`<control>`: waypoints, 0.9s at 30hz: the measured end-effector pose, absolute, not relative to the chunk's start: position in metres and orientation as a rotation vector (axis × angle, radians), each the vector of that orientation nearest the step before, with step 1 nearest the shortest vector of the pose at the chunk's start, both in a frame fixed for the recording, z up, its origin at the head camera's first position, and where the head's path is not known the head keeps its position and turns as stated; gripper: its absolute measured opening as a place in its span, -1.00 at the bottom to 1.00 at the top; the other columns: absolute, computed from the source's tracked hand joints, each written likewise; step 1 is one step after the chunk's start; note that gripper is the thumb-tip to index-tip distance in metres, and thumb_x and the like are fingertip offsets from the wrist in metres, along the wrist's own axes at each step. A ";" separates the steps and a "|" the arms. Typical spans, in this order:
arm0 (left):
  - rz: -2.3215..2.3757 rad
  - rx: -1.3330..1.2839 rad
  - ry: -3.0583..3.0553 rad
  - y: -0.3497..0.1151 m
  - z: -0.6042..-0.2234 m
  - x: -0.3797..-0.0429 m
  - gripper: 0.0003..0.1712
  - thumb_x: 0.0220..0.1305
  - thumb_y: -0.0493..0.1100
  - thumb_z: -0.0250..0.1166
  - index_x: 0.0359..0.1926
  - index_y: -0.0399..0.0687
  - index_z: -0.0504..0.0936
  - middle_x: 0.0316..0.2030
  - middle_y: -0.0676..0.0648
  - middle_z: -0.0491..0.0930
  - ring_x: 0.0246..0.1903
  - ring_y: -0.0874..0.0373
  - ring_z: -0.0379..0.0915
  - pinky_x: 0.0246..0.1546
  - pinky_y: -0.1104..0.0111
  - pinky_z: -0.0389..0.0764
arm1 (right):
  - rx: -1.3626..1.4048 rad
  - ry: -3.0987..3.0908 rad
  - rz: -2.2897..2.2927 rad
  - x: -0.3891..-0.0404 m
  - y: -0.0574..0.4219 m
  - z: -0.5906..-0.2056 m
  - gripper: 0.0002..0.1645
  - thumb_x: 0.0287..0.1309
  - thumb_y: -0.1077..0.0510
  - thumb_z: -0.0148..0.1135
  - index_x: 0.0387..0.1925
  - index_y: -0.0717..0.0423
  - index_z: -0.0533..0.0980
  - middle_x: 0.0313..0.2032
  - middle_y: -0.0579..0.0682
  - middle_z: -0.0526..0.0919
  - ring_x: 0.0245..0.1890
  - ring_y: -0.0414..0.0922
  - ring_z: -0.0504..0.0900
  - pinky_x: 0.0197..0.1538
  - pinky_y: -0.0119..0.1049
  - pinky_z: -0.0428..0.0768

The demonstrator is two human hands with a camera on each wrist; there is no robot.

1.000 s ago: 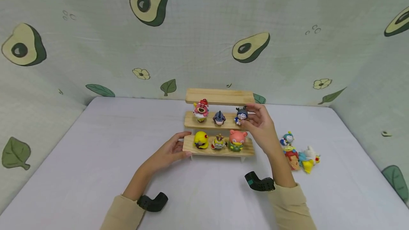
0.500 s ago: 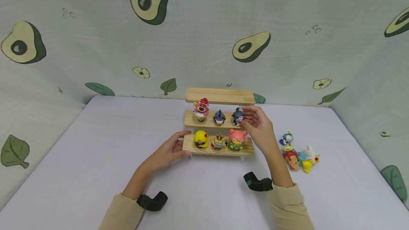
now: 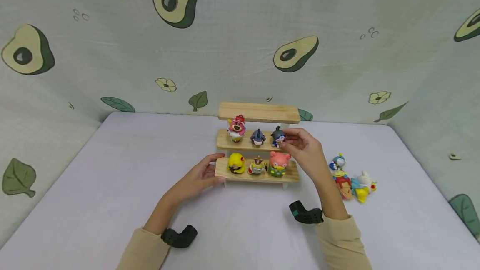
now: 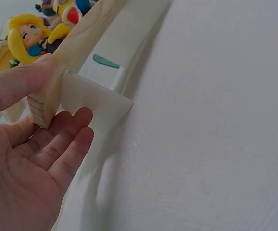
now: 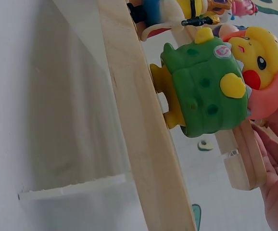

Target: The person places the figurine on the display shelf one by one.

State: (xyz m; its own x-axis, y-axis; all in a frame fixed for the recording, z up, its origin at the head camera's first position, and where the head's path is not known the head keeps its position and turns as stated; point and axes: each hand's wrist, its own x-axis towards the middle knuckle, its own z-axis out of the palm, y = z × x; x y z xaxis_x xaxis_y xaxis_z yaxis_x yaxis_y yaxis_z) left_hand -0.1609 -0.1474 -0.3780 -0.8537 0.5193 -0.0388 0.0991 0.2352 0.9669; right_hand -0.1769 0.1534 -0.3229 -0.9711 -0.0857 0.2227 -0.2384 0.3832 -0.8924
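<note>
Head view: nearest us, tan sleeves and a black camera at each wrist, above a white table. To the right, loose figures lie in a small cluster on it, near the right forearm. Left hand partly closed, gripping the left end of the lower board; by the left wrist view we see its thumb over the wood, fingers below, the outer ones loosely bent near a white leg. On that board, left to right, we note a yellow figure, a crowned figure and a pink figure with a green body. Right hand reaches past the pink one, nearly closed, thumb and fingers pinching the grey-capped figure at the right end of the middle board; whether its base bears on the wood we cannot tell. Right wrist view hides that pinch behind the pink figure. Left of it, same board, we record a donkey, just beside, then a pink bear with a red top. Farther back and higher, the top board; behind all, an avocado-print cloth.
</note>
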 end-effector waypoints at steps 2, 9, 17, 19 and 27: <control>1.653 0.569 2.161 -0.147 -0.378 -0.161 -0.23 0.22 -0.15 0.26 0.36 -0.10 0.09 0.20 -0.27 0.27 0.08 -0.02 0.42 0.04 0.49 0.47 | 0.302 -2.471 1.683 -0.177 0.155 -0.323 -0.64 0.17 0.25 0.20 0.00 0.28 0.44 -0.14 0.16 0.56 -0.23 -0.35 0.56 -0.16 -0.57 0.56; 1.658 0.581 2.158 -0.147 -0.378 -0.161 -0.24 0.23 -0.16 0.25 0.36 -0.12 0.08 0.20 -0.28 0.26 0.07 -0.03 0.42 0.03 0.50 0.46 | 0.297 -2.406 1.785 -0.177 0.157 -0.324 -0.69 0.14 0.23 0.25 -0.11 0.32 0.46 -0.16 -0.03 0.53 -0.26 -0.40 0.60 -0.18 -0.50 0.60; 1.654 0.581 2.163 -0.147 -0.376 -0.160 -0.24 0.23 -0.17 0.26 0.36 -0.11 0.09 0.18 -0.29 0.28 0.06 -0.03 0.43 0.04 0.49 0.46 | 0.235 -2.416 1.773 -0.177 0.156 -0.323 -0.69 0.12 0.24 0.26 -0.16 0.37 0.45 0.00 0.12 0.48 -0.21 -0.41 0.57 -0.15 -0.56 0.56; 1.651 0.581 2.168 -0.147 -0.376 -0.161 -0.24 0.23 -0.16 0.26 0.36 -0.11 0.09 0.19 -0.29 0.27 0.05 -0.02 0.43 0.04 0.49 0.46 | 0.226 -2.421 1.763 -0.178 0.155 -0.323 -0.69 0.12 0.23 0.26 -0.17 0.37 0.44 0.00 0.13 0.48 -0.20 -0.40 0.57 -0.14 -0.57 0.56; 1.646 0.574 2.171 -0.148 -0.378 -0.162 -0.23 0.23 -0.14 0.26 0.36 -0.11 0.09 0.20 -0.29 0.26 0.06 -0.02 0.43 0.04 0.48 0.47 | 0.212 -2.424 1.754 -0.178 0.155 -0.323 -0.70 0.13 0.23 0.26 -0.18 0.35 0.43 -0.01 0.11 0.48 -0.20 -0.40 0.56 -0.14 -0.58 0.55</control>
